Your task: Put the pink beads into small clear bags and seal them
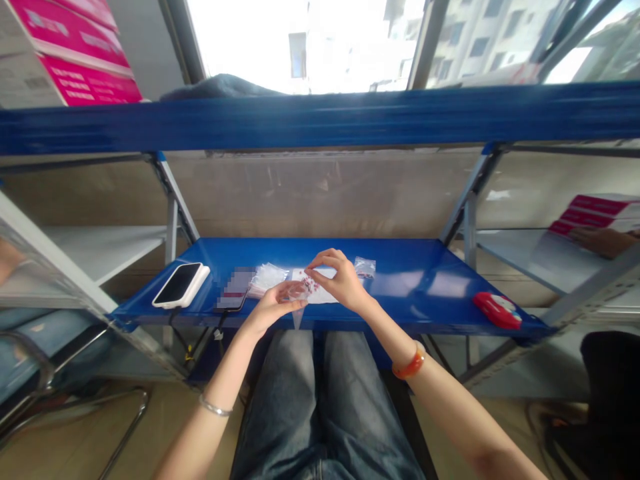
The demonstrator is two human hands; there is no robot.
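Observation:
My left hand [275, 305] is closed on a small clear plastic bag [298, 315], whose pointed lower end hangs past the table's front edge. Just above and to the right, my right hand [343, 281] has its thumb and fingertips pinched together; whatever they hold is too small to make out. Small reddish pieces [314, 287] lie on a white sheet [327, 295] under and beside my fingertips. To the left of the sheet is a fanned pile of clear bags [269, 277]. A small bag with dark bits [365, 268] lies beyond my right hand.
A phone on a white case [180, 285] and a partly blurred flat device [235, 292], with cables below, lie left on the blue table [410, 257]. A red pouch [497, 310] is at right. A blue shelf beam [320, 120] crosses above. Another person's hand [603, 241] touches pink boxes.

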